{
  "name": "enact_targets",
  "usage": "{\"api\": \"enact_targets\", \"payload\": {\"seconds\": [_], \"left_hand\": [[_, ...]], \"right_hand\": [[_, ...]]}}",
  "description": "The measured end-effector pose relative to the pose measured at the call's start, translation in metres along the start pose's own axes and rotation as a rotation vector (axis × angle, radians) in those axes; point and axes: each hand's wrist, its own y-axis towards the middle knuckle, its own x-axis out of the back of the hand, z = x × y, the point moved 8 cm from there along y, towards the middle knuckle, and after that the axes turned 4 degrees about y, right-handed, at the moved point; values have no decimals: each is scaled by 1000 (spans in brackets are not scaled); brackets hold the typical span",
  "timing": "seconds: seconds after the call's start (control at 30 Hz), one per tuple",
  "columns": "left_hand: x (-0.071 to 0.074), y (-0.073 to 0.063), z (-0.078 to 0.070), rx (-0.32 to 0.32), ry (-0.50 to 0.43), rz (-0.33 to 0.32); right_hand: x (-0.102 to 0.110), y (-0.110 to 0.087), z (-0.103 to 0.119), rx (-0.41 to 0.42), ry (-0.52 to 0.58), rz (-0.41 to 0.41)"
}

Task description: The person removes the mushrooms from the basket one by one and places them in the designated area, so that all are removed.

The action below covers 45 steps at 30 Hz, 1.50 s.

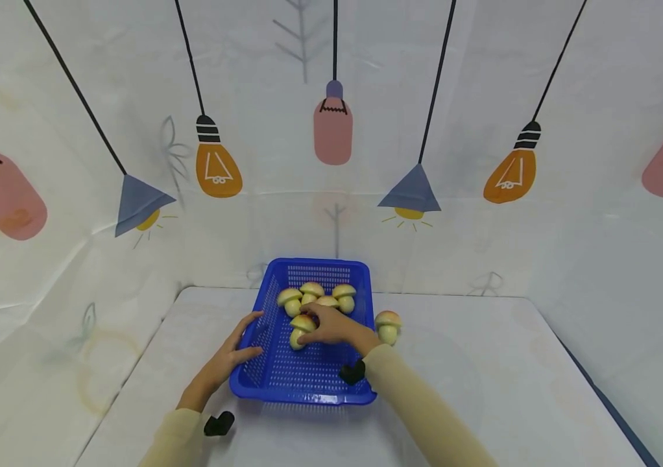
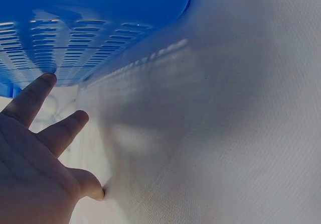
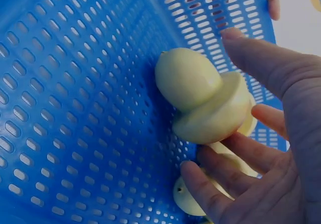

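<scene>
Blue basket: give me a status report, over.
Left hand spread beside basket. Right hand inside, at nearest mushroom. Another mushroom outside, to the right. Nothing visibly in the way.

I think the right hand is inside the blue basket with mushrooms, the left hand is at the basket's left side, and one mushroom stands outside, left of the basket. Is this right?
One part is wrong: the head view shows the outside mushroom to the right of the blue basket, not left. The right hand is inside with the other mushrooms, the left hand at the left side.
</scene>
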Motion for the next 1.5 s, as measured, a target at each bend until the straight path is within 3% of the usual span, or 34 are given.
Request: {"api": "enact_targets", "payload": {"seconds": [0.5,1.5], "left_hand": [[-2,3,-1,2,1,2],[-1,-1,1,0,0,1]], "right_hand": [[-4,6,-11,-79,-73,13],[-5,4,-3,18,-83,4]]}}
